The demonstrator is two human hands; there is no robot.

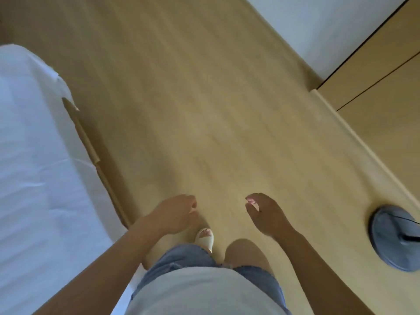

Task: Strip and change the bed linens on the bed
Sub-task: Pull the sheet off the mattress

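A smooth white shirt (204, 292) fills the bottom edge, with frayed blue denim shorts (181, 258) just below its hem. Under them a foot in a pale open-toed sandal (205, 238) stands on the floor (204, 110), which is light wood-grain laminate with long faint streaks.

Both bare forearms reach forward over the floor. The left hand (175, 212) hangs palm down, its fingers (191, 201) loosely curled and holding nothing. The right hand (266, 214) is set well apart from it, its fingers (251, 201) likewise bent softly inward and holding nothing. Neither hand touches the bed.

The bed (91, 144) runs along the left side, its low wooden frame showing as a straight brown edge. A white sheet (34, 155) covers the mattress; the cloth is matte and mostly flat, with shallow creases across it and a rounded, loosely draped corner at the far end where a flap hangs over the frame.

On the right a pale rounded skirting board (363, 151) follows the floor's edge. Behind it stand flat light-wood cupboard doors (386, 76) parted by thin dark seams, beside a plain white wall (318, 23). A round grey disc-shaped base (391, 237) with a dark cord sits on the floor near the skirting.
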